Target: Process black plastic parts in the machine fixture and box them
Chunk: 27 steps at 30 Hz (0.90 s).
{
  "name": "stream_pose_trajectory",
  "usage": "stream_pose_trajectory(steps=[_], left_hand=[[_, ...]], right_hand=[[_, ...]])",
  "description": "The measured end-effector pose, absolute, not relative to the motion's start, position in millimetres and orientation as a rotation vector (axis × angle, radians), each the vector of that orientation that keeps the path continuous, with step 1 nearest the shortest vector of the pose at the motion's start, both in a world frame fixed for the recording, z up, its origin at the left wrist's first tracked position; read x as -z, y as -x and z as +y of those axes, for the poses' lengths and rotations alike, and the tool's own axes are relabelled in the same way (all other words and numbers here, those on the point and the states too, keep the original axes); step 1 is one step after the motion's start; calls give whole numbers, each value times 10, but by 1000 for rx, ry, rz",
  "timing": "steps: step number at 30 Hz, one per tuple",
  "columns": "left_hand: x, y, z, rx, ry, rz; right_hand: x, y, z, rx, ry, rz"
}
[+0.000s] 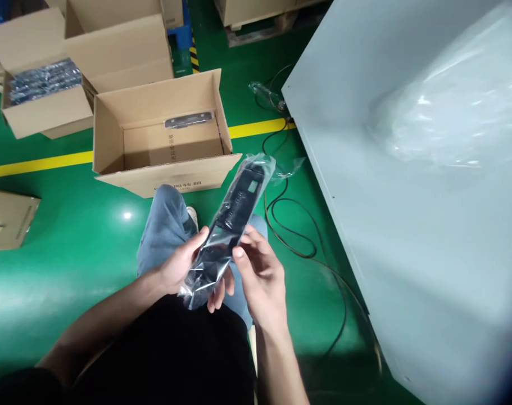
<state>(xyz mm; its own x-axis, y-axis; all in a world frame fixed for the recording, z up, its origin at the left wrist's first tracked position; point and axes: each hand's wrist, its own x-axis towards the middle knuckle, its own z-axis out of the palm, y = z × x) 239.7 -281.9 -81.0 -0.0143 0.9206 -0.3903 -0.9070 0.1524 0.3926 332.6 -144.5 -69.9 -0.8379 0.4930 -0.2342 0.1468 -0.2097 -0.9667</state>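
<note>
A seated person's 2 bare hands work above the lap of blue jeans (pixel 158 236), handling 1 long black part (pixel 234 211) sealed in a clear plastic bag (pixel 196 278). The part slants, its far end up and to the right, close to the near right corner of an open cardboard box (pixel 167 175) as seen from above.

The left forearm (pixel 112 318) reaches in from the lower left. The left hand (pixel 177 271) is clamped on the bagged part near its lower end: thumb along the left edge, fingers passing underneath, tips showing beyond the right edge. The right forearm (pixel 279 360) rises from the bottom. The right hand (pixel 262 273) has its fingers curled and its thumb pointing up, thumb tip at the part's right edge; whether it pinches firmly, I cannot tell.

Inside the box, 1 dark part (pixel 188 120) lies along the far edge, toward the far right corner.
</note>
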Motion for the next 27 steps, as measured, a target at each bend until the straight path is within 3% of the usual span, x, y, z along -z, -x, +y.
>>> stream_pose_trajectory(steps=[7, 11, 27], left_hand=[[762, -2442, -2747, -1730, 158, 1205], [723, -2415, -2744, -1750, 188, 1397], [729, -2400, -2808, -1723, 68, 1585]], right_hand=[[706, -3469, -1684, -1661, 625, -2101], [677, -3502, -1744, -1555, 553, -2194], [718, -3494, -1614, -1949, 593, -2092]])
